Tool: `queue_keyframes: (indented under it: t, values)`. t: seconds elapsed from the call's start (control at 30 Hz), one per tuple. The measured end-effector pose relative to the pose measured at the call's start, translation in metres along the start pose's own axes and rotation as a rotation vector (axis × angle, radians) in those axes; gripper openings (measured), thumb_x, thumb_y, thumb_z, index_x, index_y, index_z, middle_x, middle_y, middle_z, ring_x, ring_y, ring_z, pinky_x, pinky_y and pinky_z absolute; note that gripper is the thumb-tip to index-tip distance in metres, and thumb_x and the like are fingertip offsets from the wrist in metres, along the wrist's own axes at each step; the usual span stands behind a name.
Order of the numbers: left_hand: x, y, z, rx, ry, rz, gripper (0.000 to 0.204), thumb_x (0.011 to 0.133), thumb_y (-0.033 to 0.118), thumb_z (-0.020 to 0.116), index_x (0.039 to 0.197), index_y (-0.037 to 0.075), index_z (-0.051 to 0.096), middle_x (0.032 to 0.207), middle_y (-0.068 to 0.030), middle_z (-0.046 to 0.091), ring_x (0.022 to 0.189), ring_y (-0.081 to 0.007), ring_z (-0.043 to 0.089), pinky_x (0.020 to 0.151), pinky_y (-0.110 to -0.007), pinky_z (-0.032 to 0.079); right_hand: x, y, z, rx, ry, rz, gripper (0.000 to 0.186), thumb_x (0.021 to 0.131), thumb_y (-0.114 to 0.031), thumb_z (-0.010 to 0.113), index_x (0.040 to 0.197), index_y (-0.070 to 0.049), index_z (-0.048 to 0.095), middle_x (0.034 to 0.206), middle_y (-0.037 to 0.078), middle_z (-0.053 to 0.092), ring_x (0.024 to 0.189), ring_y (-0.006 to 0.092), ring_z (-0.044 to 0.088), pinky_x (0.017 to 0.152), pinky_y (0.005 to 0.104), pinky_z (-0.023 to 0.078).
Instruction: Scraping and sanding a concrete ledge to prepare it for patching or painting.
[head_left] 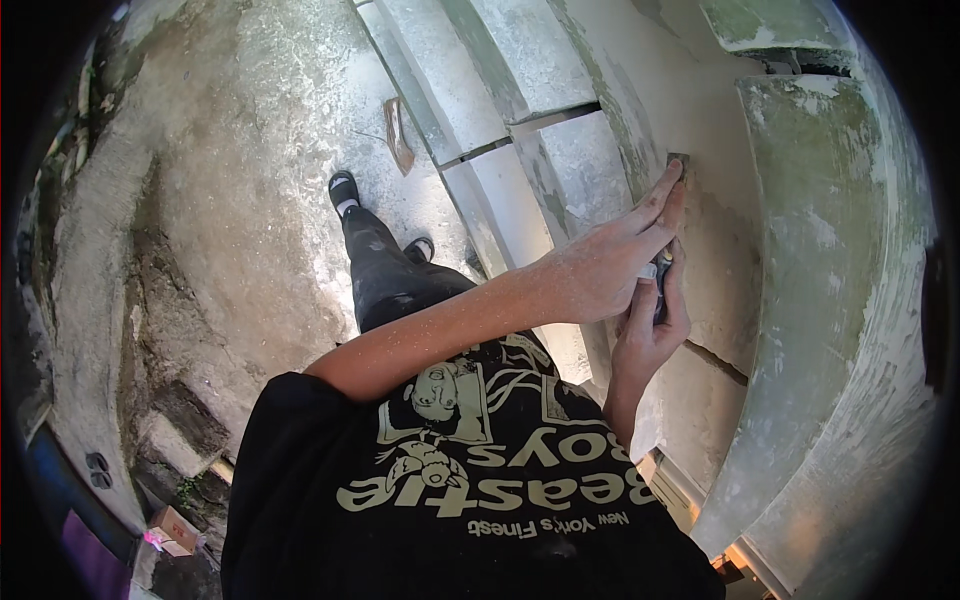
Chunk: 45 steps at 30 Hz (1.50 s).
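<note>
My left hand [595, 265] reaches across from the left, with dust on its skin. Its fingers are pressed together and stretched along a dark-handled hand tool [661, 292], their tips near the tool's small flat far end [679, 158]. Just below, my right hand [650, 340] is closed around the dark handle, its fingers curled up beside it. The far end rests against or close to a smooth grey-beige surface [715, 220]; contact cannot be made out. My left hand hides most of the tool's middle, so its exact kind does not show.
Long stepped ledges [545, 60] with dark gaps run beside the surface. A curved greenish slab [815, 220] stands at the right. A brown strip-like scrap [398, 137] lies on the concrete floor [250, 190] near my sandalled feet. Lower left are broken blocks [185, 430] and a small cardboard box [174, 531].
</note>
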<state>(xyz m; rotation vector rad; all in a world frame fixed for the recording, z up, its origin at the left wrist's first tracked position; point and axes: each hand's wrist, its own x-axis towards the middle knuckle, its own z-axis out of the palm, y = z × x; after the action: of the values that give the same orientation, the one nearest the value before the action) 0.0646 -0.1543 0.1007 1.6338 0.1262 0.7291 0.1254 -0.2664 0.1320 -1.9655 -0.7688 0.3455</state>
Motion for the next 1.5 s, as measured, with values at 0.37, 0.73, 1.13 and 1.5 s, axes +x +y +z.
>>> queue_keyframes:
  t: [0.37,0.73,1.13,1.5]
  values:
    - [0.011,-0.011,-0.012,-0.007,-0.009,0.015,0.088,0.079,-0.009,0.053,0.156,-0.005,0.010,0.164,-0.0269,0.000,0.144,-0.0483,0.027,0.115,-0.045,0.037,0.010,0.008,0.006,-0.018,0.032,-0.030,0.043,0.098,0.000,0.054,0.140,0.009,0.051,0.116,0.012,0.068,0.100,0.0122,0.059,0.088,0.0260,0.047]
    - [0.009,-0.010,-0.018,-0.030,0.013,0.017,0.088,0.078,-0.010,0.050,0.156,-0.003,0.010,0.165,-0.0262,0.001,0.144,-0.0475,0.027,0.116,-0.045,0.035,0.009,0.003,0.003,-0.107,0.014,-0.090,0.043,0.098,0.000,0.052,0.141,0.006,0.052,0.115,0.007,0.067,0.090,0.0074,0.056,0.079,0.0201,0.045]
    - [0.010,-0.017,-0.027,-0.051,0.038,0.018,0.088,0.077,-0.012,0.050,0.156,-0.005,0.012,0.165,-0.0246,0.004,0.144,-0.0461,0.029,0.118,-0.043,0.033,0.020,0.014,0.020,-0.028,0.029,-0.096,0.044,0.099,-0.002,0.055,0.140,0.008,0.051,0.112,0.013,0.070,0.092,0.0104,0.061,0.081,0.0244,0.049]
    - [-0.013,-0.015,0.004,0.000,-0.029,-0.014,0.088,0.074,-0.017,0.045,0.156,-0.005,0.016,0.164,-0.0289,0.001,0.151,-0.0432,0.014,0.124,-0.044,0.021,-0.009,0.027,-0.028,0.388,-0.152,0.230,0.049,0.102,-0.013,0.056,0.147,0.002,0.045,0.075,0.000,0.052,0.046,0.0023,0.033,0.039,0.0196,0.022]
